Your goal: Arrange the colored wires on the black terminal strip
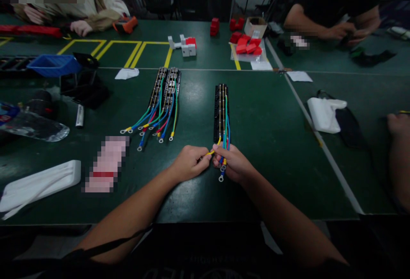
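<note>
In front of me a long black terminal strip (218,112) with metal bars along it lies on the green table. Coloured wires (228,125) in green, blue, red and yellow run from it toward me. My right hand (235,161) is closed around the bundle, and several ring terminals (221,178) stick out below its fingers. My left hand (191,163) pinches the yellow wire (211,152) just left of the bundle. Both hands almost meet at the near end of the strip.
Two wired black strips (166,87) lie left of centre, their ring ends toward me. Farther left are a blue bin (54,64), a plastic bottle (35,123), a marker (80,115) and a white case (41,183). Red parts (249,45) lie across the table. Other people sit opposite and at right.
</note>
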The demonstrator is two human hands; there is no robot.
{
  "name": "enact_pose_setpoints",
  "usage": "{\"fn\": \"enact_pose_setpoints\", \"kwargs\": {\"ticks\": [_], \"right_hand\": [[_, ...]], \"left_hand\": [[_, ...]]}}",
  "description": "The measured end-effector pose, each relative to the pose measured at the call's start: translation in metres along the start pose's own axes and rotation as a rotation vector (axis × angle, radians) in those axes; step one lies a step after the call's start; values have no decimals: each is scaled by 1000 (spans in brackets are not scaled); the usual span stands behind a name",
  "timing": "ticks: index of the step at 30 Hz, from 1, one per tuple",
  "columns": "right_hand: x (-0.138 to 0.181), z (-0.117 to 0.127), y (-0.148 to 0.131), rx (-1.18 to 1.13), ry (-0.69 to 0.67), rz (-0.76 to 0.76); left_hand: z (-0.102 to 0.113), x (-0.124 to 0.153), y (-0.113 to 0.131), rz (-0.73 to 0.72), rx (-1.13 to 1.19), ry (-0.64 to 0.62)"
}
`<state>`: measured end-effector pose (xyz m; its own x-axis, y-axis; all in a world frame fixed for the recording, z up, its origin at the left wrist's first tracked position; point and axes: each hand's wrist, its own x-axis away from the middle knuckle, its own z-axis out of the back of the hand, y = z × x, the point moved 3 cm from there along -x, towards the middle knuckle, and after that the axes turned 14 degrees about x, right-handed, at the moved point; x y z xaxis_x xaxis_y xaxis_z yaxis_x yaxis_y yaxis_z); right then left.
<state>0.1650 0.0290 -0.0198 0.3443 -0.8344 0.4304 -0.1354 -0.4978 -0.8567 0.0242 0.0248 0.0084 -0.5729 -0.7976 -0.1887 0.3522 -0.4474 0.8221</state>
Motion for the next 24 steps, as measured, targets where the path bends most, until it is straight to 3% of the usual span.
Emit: {"fn": "enact_pose_setpoints", "kwargs": {"ticks": [24], "right_hand": [[0, 0, -1, -33, 16, -31]], "left_hand": [[-1, 2, -5, -58, -146, -13]]}}
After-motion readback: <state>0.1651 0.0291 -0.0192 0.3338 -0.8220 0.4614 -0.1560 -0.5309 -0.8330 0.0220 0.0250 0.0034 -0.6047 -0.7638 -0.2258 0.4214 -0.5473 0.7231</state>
